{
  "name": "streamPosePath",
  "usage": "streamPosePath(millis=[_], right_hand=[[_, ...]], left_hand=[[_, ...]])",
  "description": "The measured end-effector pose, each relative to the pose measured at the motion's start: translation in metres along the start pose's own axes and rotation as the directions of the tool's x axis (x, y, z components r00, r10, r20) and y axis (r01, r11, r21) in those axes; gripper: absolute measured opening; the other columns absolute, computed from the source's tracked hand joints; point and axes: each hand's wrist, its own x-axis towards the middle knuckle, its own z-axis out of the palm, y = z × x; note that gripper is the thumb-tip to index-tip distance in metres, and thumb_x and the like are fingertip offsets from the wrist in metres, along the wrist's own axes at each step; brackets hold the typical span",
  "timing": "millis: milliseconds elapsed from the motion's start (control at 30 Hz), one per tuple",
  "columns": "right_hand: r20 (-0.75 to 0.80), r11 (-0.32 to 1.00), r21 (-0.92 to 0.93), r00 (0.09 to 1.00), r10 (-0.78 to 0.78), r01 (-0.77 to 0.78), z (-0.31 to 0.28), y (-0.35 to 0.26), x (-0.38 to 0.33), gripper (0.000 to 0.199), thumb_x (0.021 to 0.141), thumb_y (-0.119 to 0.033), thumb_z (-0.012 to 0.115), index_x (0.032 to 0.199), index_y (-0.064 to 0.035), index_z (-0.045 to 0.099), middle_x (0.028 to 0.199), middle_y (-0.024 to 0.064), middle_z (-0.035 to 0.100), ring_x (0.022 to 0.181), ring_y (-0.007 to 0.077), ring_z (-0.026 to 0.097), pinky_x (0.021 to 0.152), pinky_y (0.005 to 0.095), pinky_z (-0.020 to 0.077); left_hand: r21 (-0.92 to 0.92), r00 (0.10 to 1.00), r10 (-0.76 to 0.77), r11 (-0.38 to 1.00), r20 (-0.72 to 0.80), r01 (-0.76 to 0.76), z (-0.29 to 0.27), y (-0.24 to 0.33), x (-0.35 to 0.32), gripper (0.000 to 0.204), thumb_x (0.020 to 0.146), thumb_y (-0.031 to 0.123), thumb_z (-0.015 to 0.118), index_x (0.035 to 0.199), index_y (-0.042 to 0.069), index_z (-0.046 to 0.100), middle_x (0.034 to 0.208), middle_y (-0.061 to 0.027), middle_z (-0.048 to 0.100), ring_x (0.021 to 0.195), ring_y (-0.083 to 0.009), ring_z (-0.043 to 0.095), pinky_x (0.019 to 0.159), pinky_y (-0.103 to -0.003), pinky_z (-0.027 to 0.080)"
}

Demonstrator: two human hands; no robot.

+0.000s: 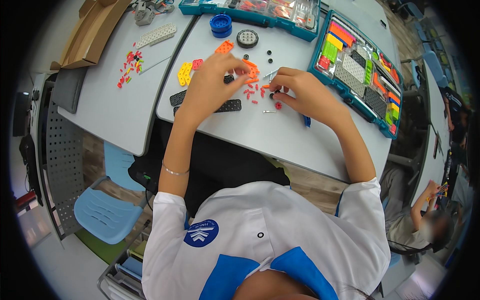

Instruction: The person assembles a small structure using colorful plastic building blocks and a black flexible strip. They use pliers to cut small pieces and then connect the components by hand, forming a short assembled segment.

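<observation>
My left hand [212, 82] hovers above the table over black perforated plates [230, 106]. Its thumb and fingers are spread apart near some orange connector pieces [253, 75], with nothing seen in them. Thumb and fingertips of my right hand [305, 95] pinch around a small black round piece [272, 96], partly hidden by the fingers. Just below it lie a pink-red gear [278, 105] and a short grey axle [269, 111]. Between the hands are scattered several red pegs [250, 92]. A blue piece [306, 120] shows under my right wrist.
Yellow plates [184, 74], a black wheel [247, 38] and blue rims [220, 26] lie farther back. Teal cases of building parts stand at the right [357, 70] and back [252, 17]. On the left table are loose pegs [131, 65] and a cardboard box [92, 37].
</observation>
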Motion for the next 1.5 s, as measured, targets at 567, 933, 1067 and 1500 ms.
streamPosePath(millis=[567,933,1067,1500], right_hand=[[-0.095,0.996,-0.083,0.995,-0.036,0.028,0.006,0.011,0.029,0.016,0.084,-0.008,0.072,0.098,-0.0015,0.069,0.095,0.0114,0.065,0.087,0.0281,0.066,0.077,0.0372,0.0532],[-0.228,0.957,-0.26,0.956,-0.186,0.125,0.017,0.053,0.078,0.018,0.084,-0.011,0.075,0.1,-0.0046,0.071,0.09,0.009,0.065,0.089,0.0265,0.061,0.079,0.037,0.0508],[-0.204,0.989,-0.134,0.976,-0.081,0.054,0.01,0.05,0.074,0.021,0.083,-0.009,0.076,0.102,-0.0041,0.071,0.091,0.0101,0.064,0.089,0.0261,0.062,0.08,0.0369,0.0506],[-0.255,0.983,-0.158,0.958,-0.131,0.093,0.01,0.048,0.074,0.017,0.082,-0.014,0.076,0.096,-0.0068,0.07,0.089,0.0089,0.065,0.086,0.0282,0.063,0.074,0.0407,0.0498]], left_hand=[[0.069,0.997,-0.061,0.996,-0.049,0.064,0.028,-0.042,0.043,0.019,0.089,0.016,0.071,0.102,0.002,0.075,0.093,-0.0098,0.071,0.083,-0.0217,0.067,0.078,-0.033,0.053],[0.086,0.997,0.055,0.995,-0.05,-0.05,0.03,-0.049,0.04,0.022,0.085,0.02,0.074,0.102,0.007,0.075,0.087,-0.0026,0.065,0.075,-0.0168,0.054,0.072,-0.033,0.049],[0.063,0.999,-0.004,0.998,-0.043,0.007,0.03,-0.049,0.038,0.021,0.084,0.02,0.075,0.101,0.007,0.075,0.087,-0.0023,0.066,0.073,-0.0164,0.054,0.071,-0.032,0.049],[0.116,0.988,-0.048,0.991,-0.146,0.065,0.031,-0.051,0.036,0.019,0.086,0.021,0.074,0.1,0.008,0.075,0.086,-0.0037,0.068,0.068,-0.0169,0.057,0.066,-0.032,0.049]])
